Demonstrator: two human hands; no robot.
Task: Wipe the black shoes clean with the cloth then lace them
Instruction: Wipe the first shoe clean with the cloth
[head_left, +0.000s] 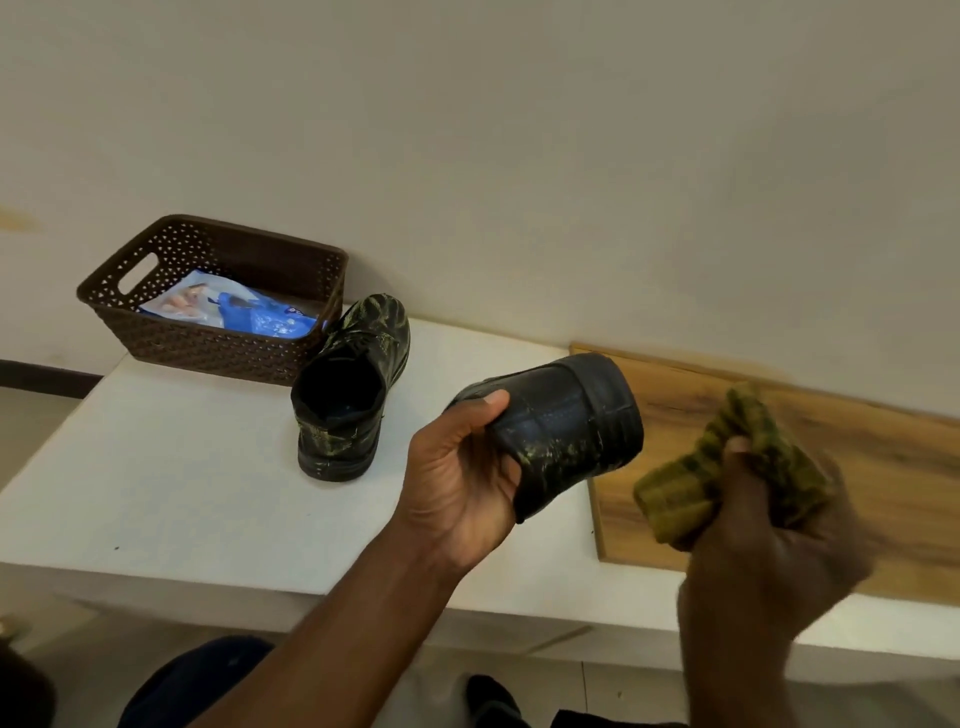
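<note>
My left hand (457, 467) grips a black shoe (566, 426) above the table, heel end turned to the right, with yellow-green smears along its lower edge. My right hand (763, 540), blurred, holds a bunched yellow-green cloth (727, 467) just right of that shoe, apart from it. A second black shoe (353, 384), streaked with yellow-green marks, stands on the white table (156, 467) with its opening facing me and its toe toward the wall.
A brown woven plastic basket (218, 343) holding a blue and white packet (239, 312) sits at the table's back left, touching the standing shoe. A wooden board (857, 467) lies on the right part of the table. The wall stands close behind.
</note>
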